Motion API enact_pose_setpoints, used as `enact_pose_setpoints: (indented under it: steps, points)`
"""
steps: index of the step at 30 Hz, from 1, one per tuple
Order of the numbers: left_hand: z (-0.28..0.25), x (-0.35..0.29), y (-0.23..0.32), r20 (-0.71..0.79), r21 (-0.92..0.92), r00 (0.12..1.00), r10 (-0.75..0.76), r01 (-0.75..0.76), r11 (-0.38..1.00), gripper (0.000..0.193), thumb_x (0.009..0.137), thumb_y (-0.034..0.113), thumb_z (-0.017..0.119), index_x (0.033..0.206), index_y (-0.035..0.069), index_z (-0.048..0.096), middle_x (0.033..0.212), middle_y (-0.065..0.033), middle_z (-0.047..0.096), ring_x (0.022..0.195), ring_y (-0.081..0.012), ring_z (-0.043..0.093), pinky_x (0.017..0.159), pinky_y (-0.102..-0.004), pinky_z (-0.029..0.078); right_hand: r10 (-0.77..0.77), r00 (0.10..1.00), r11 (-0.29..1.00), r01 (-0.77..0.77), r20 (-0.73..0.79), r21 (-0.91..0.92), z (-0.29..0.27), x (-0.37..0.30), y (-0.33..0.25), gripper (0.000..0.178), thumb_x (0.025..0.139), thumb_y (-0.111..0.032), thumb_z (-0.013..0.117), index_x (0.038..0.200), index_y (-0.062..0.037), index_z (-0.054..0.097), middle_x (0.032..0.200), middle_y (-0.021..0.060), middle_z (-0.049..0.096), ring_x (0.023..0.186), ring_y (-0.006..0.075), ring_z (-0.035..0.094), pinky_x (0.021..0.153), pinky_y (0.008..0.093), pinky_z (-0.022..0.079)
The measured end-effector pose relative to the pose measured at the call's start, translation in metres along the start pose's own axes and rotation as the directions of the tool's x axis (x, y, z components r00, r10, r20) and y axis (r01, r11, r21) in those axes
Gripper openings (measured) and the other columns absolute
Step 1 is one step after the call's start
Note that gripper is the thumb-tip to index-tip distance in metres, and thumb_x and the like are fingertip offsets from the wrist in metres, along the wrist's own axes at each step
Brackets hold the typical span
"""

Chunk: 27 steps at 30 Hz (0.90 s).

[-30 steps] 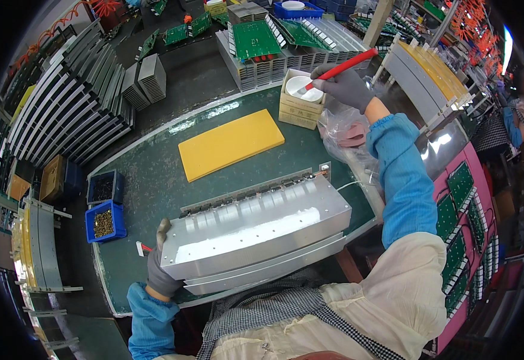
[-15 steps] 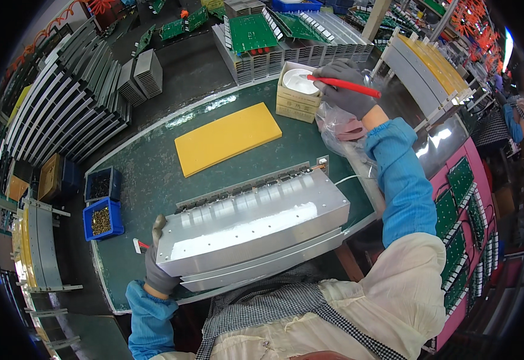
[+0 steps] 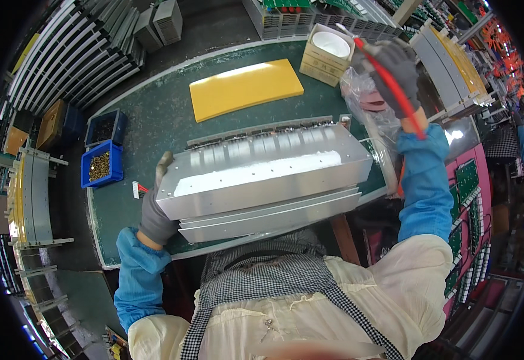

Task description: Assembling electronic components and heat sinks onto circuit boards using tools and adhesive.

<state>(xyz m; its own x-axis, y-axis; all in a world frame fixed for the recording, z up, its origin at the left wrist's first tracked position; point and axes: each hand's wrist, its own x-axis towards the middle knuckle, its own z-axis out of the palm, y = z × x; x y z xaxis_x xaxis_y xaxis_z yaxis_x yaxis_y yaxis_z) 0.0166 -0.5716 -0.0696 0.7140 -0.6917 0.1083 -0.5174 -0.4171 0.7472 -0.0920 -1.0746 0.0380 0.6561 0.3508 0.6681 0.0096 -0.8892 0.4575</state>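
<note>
My left hand, in a grey glove, grips the left end of a long silver metal housing, thumb on its top edge. The housing has a strip of white paste on its upper face and a row of small dark components along its far side. Beyond its right end, my gloved right hand is closed round a long red-handled tool with a pale tip; the tip's exact shape is unclear. That tip is beside a tub of white paste, set in a small cardboard box.
A yellow panel lies beyond the housing on the green bench. Two bins stand at the left, a blue one holding brass-coloured hardware and a darker one. A crumpled clear bag is near the box. Metal racks stand far left.
My right hand has drawn the red-handled tool out from over the tub, moving right. The view has tipped so the bench sits higher in the picture. My left hand keeps its hold.
</note>
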Motion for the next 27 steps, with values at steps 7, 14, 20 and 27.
enact_pose_setpoints:
  steps: [7, 14, 20, 27]
  points:
    - [0.002, -0.004, -0.01, 0.014, -0.296, 0.99, -0.137, 0.135, 0.946, 0.091, 0.086, 0.027, 0.073, 0.15, 0.003, 0.013, 0.143, -0.019, 0.038, 0.129, -0.0267, 0.047, 0.109, -0.0353, 0.04, 0.678, 0.62, -0.019, -0.521, 0.394, 0.853, -0.104, 0.032, -0.033, 0.022, 0.09, -0.015, 0.068, 0.107, -0.0013, 0.065, 0.093, 0.0074, 0.067, 0.084, 0.0137, 0.064, 0.077, 0.0255, 0.052]
    - [0.01, -0.002, -0.003, 0.029, -0.555, 0.955, -0.296, 0.261, 0.79, 0.095, 0.082, 0.028, 0.076, 0.15, 0.003, 0.014, 0.142, -0.019, 0.039, 0.13, -0.0271, 0.046, 0.107, -0.0348, 0.043, 0.434, 0.648, -0.089, -0.661, 0.626, 0.745, -0.109, 0.058, -0.076, 0.028, 0.093, -0.026, 0.058, 0.104, 0.0002, 0.059, 0.083, 0.0106, 0.064, 0.064, 0.0101, 0.057, 0.055, 0.0218, 0.044]
    - [0.012, -0.009, -0.039, 0.001, -0.198, 1.0, 0.0, 0.0, 0.98, 0.095, 0.083, 0.031, 0.075, 0.149, 0.001, 0.014, 0.142, -0.0185, 0.038, 0.132, -0.0275, 0.042, 0.112, -0.0362, 0.036, 0.307, 0.606, -0.03, -0.765, 0.734, 0.644, -0.101, 0.077, -0.094, 0.025, 0.086, -0.027, 0.061, 0.097, -0.0043, 0.061, 0.075, 0.0069, 0.063, 0.054, 0.0073, 0.049, 0.05, 0.0217, 0.039]
    - [0.007, -0.009, -0.017, -0.037, -0.178, 0.998, -0.043, 0.036, 0.983, 0.094, 0.083, 0.032, 0.075, 0.149, 0.002, 0.015, 0.143, -0.0167, 0.038, 0.132, -0.0267, 0.042, 0.113, -0.0362, 0.034, 0.219, 0.598, 0.022, -0.793, 0.771, 0.609, -0.099, 0.062, -0.063, 0.028, 0.083, -0.029, 0.063, 0.097, -0.0053, 0.062, 0.074, 0.005, 0.061, 0.054, 0.0069, 0.05, 0.049, 0.0221, 0.04]
